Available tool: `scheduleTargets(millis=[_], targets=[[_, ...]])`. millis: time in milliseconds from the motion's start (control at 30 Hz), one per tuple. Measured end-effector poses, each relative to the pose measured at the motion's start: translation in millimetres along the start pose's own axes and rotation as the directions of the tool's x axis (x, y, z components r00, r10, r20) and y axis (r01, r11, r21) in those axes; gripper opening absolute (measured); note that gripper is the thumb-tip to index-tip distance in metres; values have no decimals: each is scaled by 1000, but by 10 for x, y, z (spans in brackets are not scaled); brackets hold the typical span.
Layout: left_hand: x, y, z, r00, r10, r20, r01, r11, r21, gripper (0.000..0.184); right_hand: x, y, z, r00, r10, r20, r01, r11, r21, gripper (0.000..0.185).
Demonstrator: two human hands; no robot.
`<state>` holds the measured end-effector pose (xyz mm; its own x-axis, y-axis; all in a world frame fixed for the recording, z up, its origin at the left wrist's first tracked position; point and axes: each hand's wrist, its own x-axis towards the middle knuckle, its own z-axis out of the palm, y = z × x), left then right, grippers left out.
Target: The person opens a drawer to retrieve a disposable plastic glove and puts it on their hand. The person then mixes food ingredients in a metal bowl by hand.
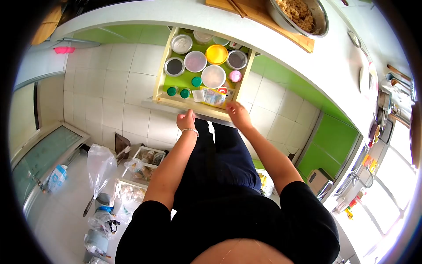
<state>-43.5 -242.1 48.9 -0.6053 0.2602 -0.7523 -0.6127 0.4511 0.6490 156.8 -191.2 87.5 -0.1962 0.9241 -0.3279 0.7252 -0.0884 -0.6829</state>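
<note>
An open drawer (159, 79) with a green bottom and pale wooden sides stands out from under the counter. My left hand (186, 120) is closed at the middle of its front edge, with a bracelet at the wrist. At the front right corner, my right hand (238, 115) has its fingers curled over the edge, close to a yellow-and-clear packet (214, 97). Inside are several round tubs, among them a yellow-lidded tub (216, 54), a dark-filled tub (174, 66) and a white-lidded tub (213, 76). Small green-capped bottles (185, 93) stand near the front left.
On the white counter (176, 13) above, a metal bowl (323, 26) of brown food sits on a wooden board (263, 22). Lower left on the floor are a plastic bag (101, 165), crates (149, 156) and a blue-and-white carton (57, 177).
</note>
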Motion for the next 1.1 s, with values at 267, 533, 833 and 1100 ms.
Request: scheduleTargets(millis=[267,533,833,1100], targets=[[126,-107,-136,997,1,72,-10,992,127,28,1285,248,-478,926,-298,-231,181,889,-421,44],[71,-69,-89,998,40,39,-44,991,125,31,2004,84,-558,925,-331,-184,199,838,-508,35],[76,-114,-69,991,125,50,-130,986,101,30,819,94,57,994,-83,70,97,970,-225,33],[34,30,-208,989,-31,145,11,990,139,33,568,-81,101,900,44,434,214,822,-528,23]])
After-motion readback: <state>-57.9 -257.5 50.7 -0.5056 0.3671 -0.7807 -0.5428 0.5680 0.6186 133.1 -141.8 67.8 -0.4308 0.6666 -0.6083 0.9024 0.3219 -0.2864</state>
